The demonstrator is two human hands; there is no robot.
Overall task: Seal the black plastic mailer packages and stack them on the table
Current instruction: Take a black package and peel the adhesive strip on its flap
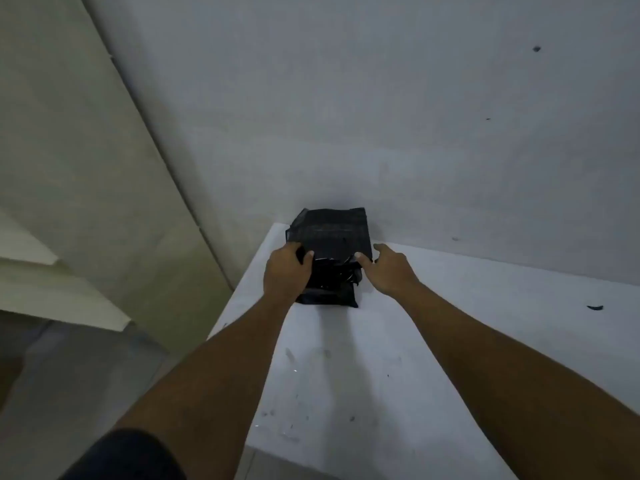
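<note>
Stacking step, by the look of it. Mailers [330, 237] piled at far tabletop [450, 341] corner, against wall [415, 133]. Left hand [285, 271] grasping left edge. Right hand [389, 271] released, thumb touching right edge. Next, probably: square pile, let go.

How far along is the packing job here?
A stack of black mailers already sits at the far corner of the table. The left hand grips the top mailer while the right hand touches it. No unsealed mailers show, so what's left can't be told.

Dim, flat, soft-focus picture with wide-angle bending at the edges; faint arm shadows fall on the table [450, 341].
</note>
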